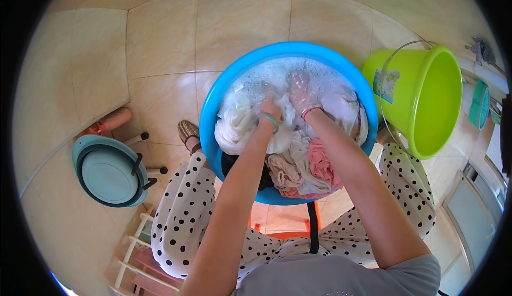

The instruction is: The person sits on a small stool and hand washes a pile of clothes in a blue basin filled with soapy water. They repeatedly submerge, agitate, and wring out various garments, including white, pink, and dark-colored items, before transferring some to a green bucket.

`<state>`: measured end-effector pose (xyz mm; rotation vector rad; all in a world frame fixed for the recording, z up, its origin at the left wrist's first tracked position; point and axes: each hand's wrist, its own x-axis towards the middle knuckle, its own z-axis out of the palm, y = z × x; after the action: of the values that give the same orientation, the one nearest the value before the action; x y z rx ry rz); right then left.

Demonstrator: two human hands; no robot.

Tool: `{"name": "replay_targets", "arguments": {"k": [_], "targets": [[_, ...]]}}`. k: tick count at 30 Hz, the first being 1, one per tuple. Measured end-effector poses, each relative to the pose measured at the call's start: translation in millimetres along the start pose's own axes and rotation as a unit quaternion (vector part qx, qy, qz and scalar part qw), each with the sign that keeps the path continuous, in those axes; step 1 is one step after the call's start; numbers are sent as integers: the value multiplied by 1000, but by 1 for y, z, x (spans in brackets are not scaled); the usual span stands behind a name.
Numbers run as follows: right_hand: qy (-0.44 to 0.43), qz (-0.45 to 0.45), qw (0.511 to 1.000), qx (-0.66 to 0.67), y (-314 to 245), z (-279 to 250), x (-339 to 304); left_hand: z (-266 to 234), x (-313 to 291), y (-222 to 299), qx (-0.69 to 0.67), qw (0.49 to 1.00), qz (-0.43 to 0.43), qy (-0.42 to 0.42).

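A round blue basin (209, 104) stands between my knees, holding sudsy water and wet laundry. My left hand (270, 103), with a pale green bangle at its wrist, reaches into the foam beside a bunched white cloth (237, 123); its fingers are hidden. To its right, my right hand (303, 94) is wet and foamy, with a red string round the wrist. Suds cover its fingers, so I cannot tell what they grip. A whitish garment (341, 107) lies to the right of it. Nearer me, a beige cloth (284, 171) and a pink cloth (320, 163) rest above the foam.
A lime-green bucket (405, 91) with a wire handle leans at the basin's right. At the left are a teal folding basin (109, 176), a pink bottle (114, 119) and a white rack (125, 258). Part of an orange stool (288, 235) shows below the basin. Tiled walls surround the floor.
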<state>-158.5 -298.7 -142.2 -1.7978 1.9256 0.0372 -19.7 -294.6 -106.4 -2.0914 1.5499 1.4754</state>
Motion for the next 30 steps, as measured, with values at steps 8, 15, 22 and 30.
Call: {"name": "replay_targets", "arguments": {"k": [8, 15, 22, 30], "targets": [[99, -192, 962, 165, -54, -97, -63, -6, -39, 0, -665, 746, 3, 41], [16, -369, 912, 179, -103, -176, -164, -35, -113, 32, -768, 600, 106, -200], [219, -265, 918, 195, -127, -190, -147, -36, -134, 35, -850, 463, 71, -240], [189, -168, 914, 316, -123, -179, -115, -24, -107, 41, -754, 657, 17, 21]]}}
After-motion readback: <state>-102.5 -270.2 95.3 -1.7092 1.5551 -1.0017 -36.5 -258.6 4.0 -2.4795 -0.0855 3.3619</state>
